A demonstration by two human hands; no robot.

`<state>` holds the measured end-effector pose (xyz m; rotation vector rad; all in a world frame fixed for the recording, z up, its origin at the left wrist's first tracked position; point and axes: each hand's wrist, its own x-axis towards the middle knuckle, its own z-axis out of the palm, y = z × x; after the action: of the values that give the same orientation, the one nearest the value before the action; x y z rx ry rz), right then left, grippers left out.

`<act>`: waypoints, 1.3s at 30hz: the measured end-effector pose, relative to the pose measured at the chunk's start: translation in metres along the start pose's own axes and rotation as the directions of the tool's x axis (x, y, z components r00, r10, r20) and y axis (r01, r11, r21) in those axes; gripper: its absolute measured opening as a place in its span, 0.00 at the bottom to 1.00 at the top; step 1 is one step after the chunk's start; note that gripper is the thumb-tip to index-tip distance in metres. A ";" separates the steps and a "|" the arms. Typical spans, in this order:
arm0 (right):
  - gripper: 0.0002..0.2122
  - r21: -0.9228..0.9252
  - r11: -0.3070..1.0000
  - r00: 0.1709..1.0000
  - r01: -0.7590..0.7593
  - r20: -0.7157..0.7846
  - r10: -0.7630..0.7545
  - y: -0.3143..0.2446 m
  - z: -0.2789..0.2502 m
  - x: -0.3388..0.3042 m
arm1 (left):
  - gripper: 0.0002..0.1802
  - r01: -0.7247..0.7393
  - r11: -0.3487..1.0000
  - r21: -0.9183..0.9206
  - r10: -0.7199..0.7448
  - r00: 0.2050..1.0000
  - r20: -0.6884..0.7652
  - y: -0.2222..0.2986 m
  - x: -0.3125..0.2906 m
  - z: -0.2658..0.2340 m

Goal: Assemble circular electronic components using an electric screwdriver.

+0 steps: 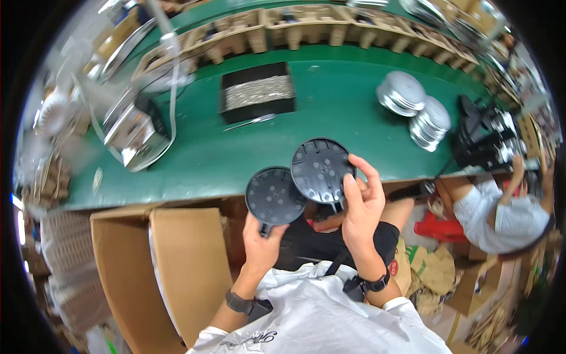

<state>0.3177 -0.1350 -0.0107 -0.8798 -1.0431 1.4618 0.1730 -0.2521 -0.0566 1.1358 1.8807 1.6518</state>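
Bench (206, 177): green top, its edges bowed by the lens. Along the far side, a row of tan bins (306, 22). On the top, one black box (259, 114) filled with small silvery pieces (259, 92); just beside it, one slim metal tool (250, 122). To the right, two stacks of silver discs, a farther stack (401, 91) and a nearer stack (430, 123), side by side. At the left, one metal-faced device (134, 138) with a pale looped cable (173, 100).

Room: one open cardboard box (191, 277) below the bench, left; a seated person (498, 215) at far right.

Left hand (259, 245): curled around the lower edge of one black round part (272, 194), fingers mostly hidden beneath.

Right hand (362, 215): thumb and forefinger pinching the right rim of a second black round part (321, 168).

Both parts: raised at the bench's near edge, the second overlapping the first in view; contact between them cannot be told.
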 end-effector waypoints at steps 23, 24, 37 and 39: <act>0.16 -0.847 -0.311 0.666 0.432 0.532 -0.524 -0.038 -0.096 0.180 | 0.26 0.165 0.974 0.157 -0.203 0.941 0.270 -0.028 0.029 -0.002; 0.14 -0.827 -0.300 0.601 0.476 0.555 -0.575 -0.038 -0.095 0.175 | 0.23 0.111 0.982 0.151 -0.145 0.961 0.234 -0.019 0.026 -0.005; 0.09 -0.474 0.880 0.944 -0.019 0.280 0.172 0.009 -0.018 0.101 | 0.36 -0.481 0.660 0.577 0.294 0.872 0.391 0.004 0.070 0.010; 0.09 -0.713 0.638 0.928 0.293 0.373 -0.010 0.010 -0.016 0.101 | 0.38 -0.435 0.657 0.616 0.277 0.899 0.340 0.002 0.067 0.011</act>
<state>0.3150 -0.0335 -0.0242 -1.0936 -2.0395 1.0081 0.1422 -0.1933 -0.0431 2.0085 2.2835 0.8962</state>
